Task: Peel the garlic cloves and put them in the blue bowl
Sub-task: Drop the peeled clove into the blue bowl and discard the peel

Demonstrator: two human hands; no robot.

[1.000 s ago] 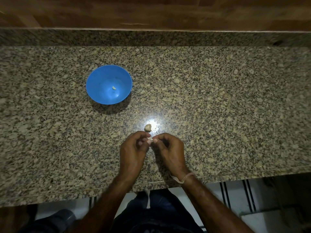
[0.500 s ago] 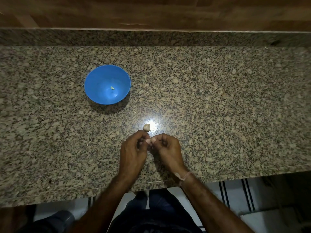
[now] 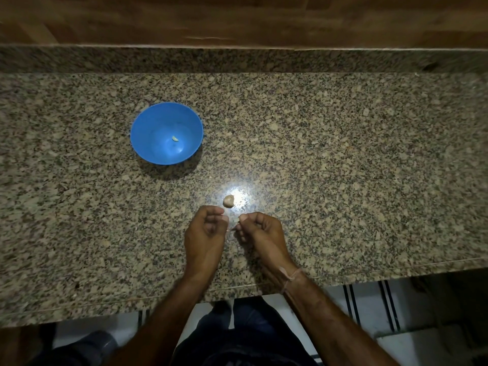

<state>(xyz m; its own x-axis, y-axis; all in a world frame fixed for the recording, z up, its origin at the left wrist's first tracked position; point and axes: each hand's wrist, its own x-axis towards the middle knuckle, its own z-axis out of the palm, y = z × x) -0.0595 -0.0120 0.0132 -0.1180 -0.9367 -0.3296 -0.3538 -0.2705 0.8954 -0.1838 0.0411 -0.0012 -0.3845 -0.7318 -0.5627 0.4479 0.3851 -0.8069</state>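
Here, garlic clove [image 3: 228, 201] lies just beyond fingers [image 3: 216, 210].

Countertop [image 3: 343, 167] is speckled granite, polished enough to throw a bright glare spot mid-frame. Blue bowl [image 3: 148, 128] in the upper left looks like smooth, slightly shiny plastic. Wood-grain panel [image 3: 237, 19] along the top is pretty matt. Thin thread [image 3: 290, 276] round the right wrist.

one blue bowl [image 3: 148, 143], two garlic cloves [image 3: 228, 201], two hands [image 3: 206, 239]
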